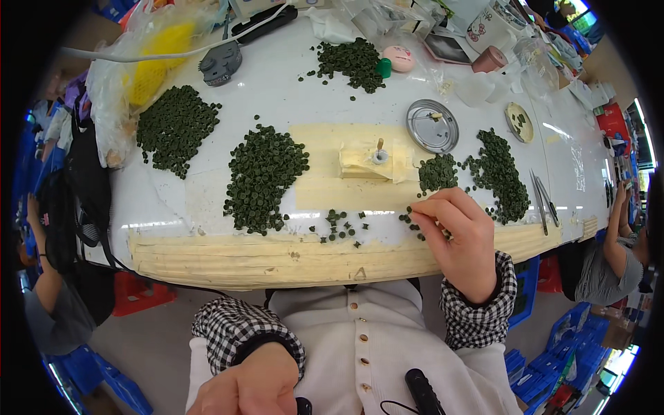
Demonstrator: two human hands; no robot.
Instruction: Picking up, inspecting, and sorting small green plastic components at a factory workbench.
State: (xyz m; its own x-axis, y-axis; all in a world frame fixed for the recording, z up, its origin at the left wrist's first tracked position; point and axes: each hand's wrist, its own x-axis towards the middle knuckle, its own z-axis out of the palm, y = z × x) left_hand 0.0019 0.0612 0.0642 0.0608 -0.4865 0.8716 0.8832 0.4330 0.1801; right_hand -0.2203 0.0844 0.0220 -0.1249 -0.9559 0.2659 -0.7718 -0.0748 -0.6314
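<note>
I see my right hand [460,235] pinching small dark-green pieces [415,223] just below the taped block [370,162]; their orientation is too small to tell. My left hand [249,387], in my lap, looks closed, contents unclear.

Small dark green pieces [415,223] lie loose on the white table right of centre, a few scattered in a thin cluster. Some sit right at the fingertips, apparently touching them. A denser heap [438,172] lies just above.
</note>
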